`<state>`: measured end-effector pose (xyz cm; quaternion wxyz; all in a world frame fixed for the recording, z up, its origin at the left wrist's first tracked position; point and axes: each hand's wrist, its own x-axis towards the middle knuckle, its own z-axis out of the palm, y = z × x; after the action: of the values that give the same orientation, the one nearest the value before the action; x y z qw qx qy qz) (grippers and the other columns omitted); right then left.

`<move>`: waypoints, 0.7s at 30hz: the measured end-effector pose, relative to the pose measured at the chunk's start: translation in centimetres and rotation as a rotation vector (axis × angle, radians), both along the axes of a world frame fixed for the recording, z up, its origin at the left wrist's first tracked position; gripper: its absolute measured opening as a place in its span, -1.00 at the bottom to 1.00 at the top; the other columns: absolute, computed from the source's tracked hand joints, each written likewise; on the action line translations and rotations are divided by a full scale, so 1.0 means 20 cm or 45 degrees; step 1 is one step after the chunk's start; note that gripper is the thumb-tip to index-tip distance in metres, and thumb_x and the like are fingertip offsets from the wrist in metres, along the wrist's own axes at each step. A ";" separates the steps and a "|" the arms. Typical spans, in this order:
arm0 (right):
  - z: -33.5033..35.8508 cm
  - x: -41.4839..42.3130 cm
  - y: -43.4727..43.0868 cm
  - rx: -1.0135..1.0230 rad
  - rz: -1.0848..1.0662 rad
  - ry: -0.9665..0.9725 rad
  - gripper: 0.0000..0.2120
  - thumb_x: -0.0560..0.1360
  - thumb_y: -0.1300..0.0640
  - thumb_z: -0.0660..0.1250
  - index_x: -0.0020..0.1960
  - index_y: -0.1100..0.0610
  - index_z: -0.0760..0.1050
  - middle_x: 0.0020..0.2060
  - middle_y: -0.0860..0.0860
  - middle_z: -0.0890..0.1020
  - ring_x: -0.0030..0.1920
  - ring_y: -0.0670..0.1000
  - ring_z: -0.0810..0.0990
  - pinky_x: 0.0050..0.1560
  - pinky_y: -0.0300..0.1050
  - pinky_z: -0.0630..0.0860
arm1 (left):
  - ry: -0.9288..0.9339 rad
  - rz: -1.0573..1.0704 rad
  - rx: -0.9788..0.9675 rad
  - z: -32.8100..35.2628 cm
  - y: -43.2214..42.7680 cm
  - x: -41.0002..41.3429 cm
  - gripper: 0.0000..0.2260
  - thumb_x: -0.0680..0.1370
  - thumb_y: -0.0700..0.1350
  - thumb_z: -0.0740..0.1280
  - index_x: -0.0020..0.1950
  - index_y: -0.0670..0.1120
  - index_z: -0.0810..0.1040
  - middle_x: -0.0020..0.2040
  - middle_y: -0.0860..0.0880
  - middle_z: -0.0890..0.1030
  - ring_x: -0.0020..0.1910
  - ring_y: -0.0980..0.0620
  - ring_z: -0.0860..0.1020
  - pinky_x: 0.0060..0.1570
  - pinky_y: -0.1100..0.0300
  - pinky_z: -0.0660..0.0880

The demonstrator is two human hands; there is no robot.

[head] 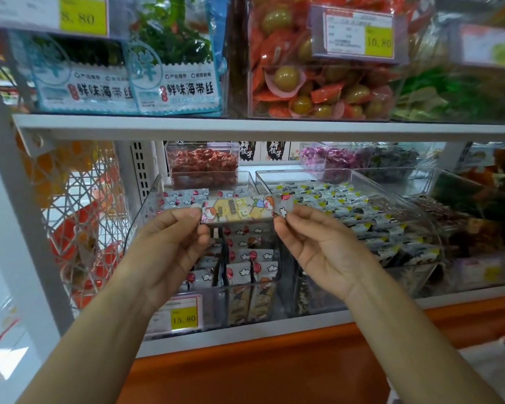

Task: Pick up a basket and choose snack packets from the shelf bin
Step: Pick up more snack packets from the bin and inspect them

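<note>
The left hand (169,246) pinches the left end of a long, narrow plastic snack packet printed with yellow panels and cartoon children (239,212), thumb and fingertips closed on its sealed edge, and the right hand (318,252) pinches the right end the same way, so the 2 hands hold it stretched between them. Its long axis runs left to right, the right end slightly higher, the printed face toward the camera. It is held in the air just above a clear plastic shelf bin (146,211) filled with similar packets, some upright at the front. Just right sits a second clear bin (303,172) of silver, yellow and black packets. Below the left wrist, a yellow price tag (184,317) reads 15.80. A white shelf board (245,126) runs overhead.
</note>
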<state>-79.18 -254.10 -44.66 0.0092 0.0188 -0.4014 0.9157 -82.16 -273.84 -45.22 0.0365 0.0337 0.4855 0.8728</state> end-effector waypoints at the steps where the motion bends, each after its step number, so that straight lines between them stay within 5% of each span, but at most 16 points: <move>1: 0.00 0.00 0.00 0.006 -0.016 0.018 -0.87 0.26 0.42 0.31 -0.21 0.29 0.53 -0.34 0.16 0.65 -0.32 0.03 0.68 -0.36 -0.24 0.59 | -0.001 -0.006 0.008 0.00 0.00 0.00 -0.70 0.51 -0.27 0.26 -0.39 -0.11 0.61 -0.47 -0.01 0.54 -0.48 0.17 0.54 -0.44 0.38 0.51; 6: -0.02 -0.01 0.00 0.398 -0.316 0.173 -0.85 0.45 0.45 0.26 -0.18 0.25 0.53 -0.25 0.12 0.61 -0.27 0.02 0.67 -0.25 -0.21 0.60 | 0.119 -0.105 -0.082 -0.01 0.01 0.00 -0.92 0.40 -0.12 0.36 -0.23 -0.12 0.58 -0.30 -0.04 0.65 -0.31 0.07 0.62 -0.25 0.26 0.58; 11: -0.02 0.00 -0.01 0.628 -0.333 0.296 -0.88 0.41 0.14 0.38 -0.26 0.18 0.55 -0.21 0.10 0.68 -0.16 0.06 0.69 -0.23 -0.16 0.62 | 0.214 -0.097 -0.205 0.00 0.03 0.02 -0.85 0.32 -0.16 0.39 -0.17 -0.16 0.51 -0.18 -0.11 0.68 -0.14 0.00 0.67 -0.17 0.30 0.56; 16: -0.03 0.01 -0.02 0.928 -0.425 0.356 -0.91 0.46 0.21 0.38 -0.11 0.06 0.63 -0.17 -0.01 0.68 -0.07 0.02 0.67 -0.09 -0.04 0.63 | 0.269 -0.070 -0.222 0.00 0.03 0.03 -0.81 0.29 -0.20 0.41 -0.14 -0.15 0.51 -0.10 -0.22 0.63 -0.11 -0.07 0.67 -0.18 0.31 0.57; 21: -0.02 0.02 -0.02 1.068 -0.511 0.390 -0.90 0.41 0.13 0.41 -0.26 -0.02 0.64 -0.25 -0.05 0.67 -0.14 -0.01 0.65 -0.05 0.06 0.61 | 0.358 -0.087 -0.380 0.01 0.03 0.05 -0.64 0.28 -0.16 0.41 0.07 -0.08 0.54 -0.05 -0.11 0.64 -0.09 -0.04 0.66 -0.11 0.24 0.57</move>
<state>-78.84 -254.57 -45.03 0.2362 0.0776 -0.7254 0.6419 -81.20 -273.31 -45.01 0.0025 0.1659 0.6082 0.7762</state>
